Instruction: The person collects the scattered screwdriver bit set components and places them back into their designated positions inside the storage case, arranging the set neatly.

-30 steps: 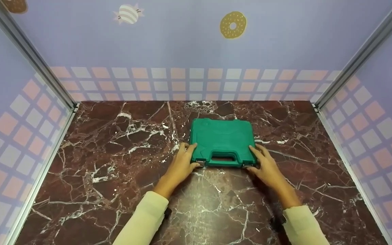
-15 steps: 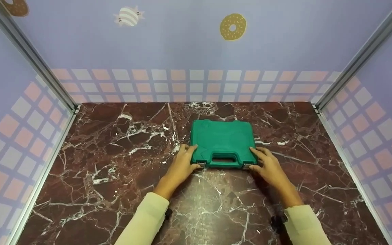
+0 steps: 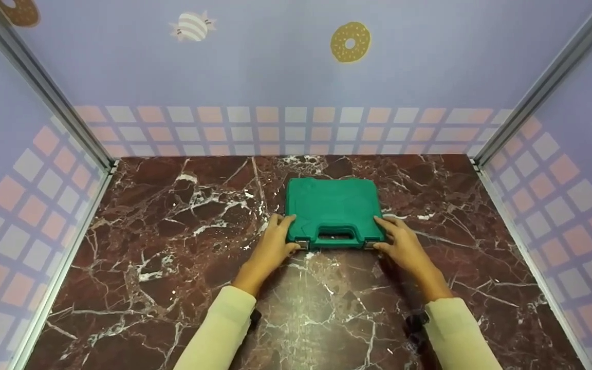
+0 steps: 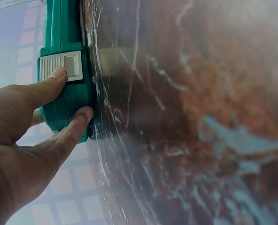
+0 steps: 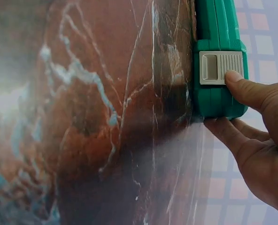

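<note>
A green plastic carrying case [image 3: 332, 205] lies flat on the dark red marbled table, its handle toward the person. My left hand [image 3: 273, 239] holds the case's near left corner. In the left wrist view, that thumb presses on a ribbed grey latch [image 4: 73, 65] while the fingers reach round the case's side. My right hand [image 3: 404, 239] grips the opposite near corner the same way. Its thumb lies on the edge of the second grey latch [image 5: 212, 68], with the fingers along the side. Both latches lie flat against the case front.
The marbled table [image 3: 172, 288] stretches out on all sides of the case. A lilac back wall [image 3: 275, 67] with printed squares and sweets stands behind it, and similar side walls [image 3: 573, 205] close in left and right.
The case has shifted very slightly toward the back wall, both hands staying on its corners. The head view has tilted a little.
</note>
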Demonstrator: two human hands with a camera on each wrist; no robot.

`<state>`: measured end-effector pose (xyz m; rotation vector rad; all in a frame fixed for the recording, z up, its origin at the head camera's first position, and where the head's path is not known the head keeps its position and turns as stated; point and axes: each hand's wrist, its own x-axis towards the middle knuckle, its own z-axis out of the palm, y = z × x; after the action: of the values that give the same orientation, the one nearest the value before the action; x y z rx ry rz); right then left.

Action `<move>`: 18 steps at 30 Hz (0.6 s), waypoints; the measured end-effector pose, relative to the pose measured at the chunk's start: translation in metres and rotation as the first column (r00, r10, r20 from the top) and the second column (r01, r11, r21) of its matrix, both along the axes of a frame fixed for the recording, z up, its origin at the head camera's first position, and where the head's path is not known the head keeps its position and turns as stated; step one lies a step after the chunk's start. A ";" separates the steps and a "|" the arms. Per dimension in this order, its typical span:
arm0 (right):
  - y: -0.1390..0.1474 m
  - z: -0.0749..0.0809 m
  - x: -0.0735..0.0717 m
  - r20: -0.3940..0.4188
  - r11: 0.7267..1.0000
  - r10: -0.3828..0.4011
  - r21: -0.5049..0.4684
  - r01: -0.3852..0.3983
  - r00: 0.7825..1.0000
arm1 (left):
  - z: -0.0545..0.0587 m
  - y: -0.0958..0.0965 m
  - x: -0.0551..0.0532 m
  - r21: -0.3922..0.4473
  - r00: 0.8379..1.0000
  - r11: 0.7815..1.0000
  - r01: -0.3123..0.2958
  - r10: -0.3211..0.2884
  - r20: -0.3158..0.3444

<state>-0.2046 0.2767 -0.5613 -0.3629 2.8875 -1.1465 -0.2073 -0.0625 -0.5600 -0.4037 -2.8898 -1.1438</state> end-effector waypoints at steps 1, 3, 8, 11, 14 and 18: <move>-0.001 0.000 -0.001 0.003 1.000 -0.001 -0.008 0.001 1.000 | 0.001 -0.001 -0.001 0.000 1.000 1.000 -0.002 0.002 0.005; -0.002 0.000 -0.004 -0.002 1.000 0.004 -0.016 -0.004 1.000 | 0.002 -0.002 -0.003 -0.009 1.000 1.000 -0.006 0.006 0.005; -0.006 -0.001 -0.008 -0.025 1.000 0.007 -0.020 -0.007 1.000 | 0.002 -0.005 -0.008 -0.032 1.000 0.999 -0.021 0.021 -0.014; -0.009 -0.003 -0.008 -0.029 1.000 0.004 -0.017 -0.004 1.000 | 0.000 -0.007 -0.008 -0.019 1.000 0.999 -0.028 0.028 -0.013; -0.010 -0.006 -0.006 -0.032 1.000 0.011 -0.005 -0.011 0.999 | -0.002 -0.009 -0.007 -0.017 0.999 0.999 -0.029 0.029 -0.022; -0.008 -0.007 -0.003 -0.028 1.000 0.023 0.009 -0.023 0.999 | -0.001 -0.012 -0.004 -0.039 1.000 0.999 -0.009 0.009 0.008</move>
<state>-0.2079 0.2691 -0.5678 -0.4145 2.9034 -1.1346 -0.2112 -0.0741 -0.5610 -0.3877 -2.9219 -1.0921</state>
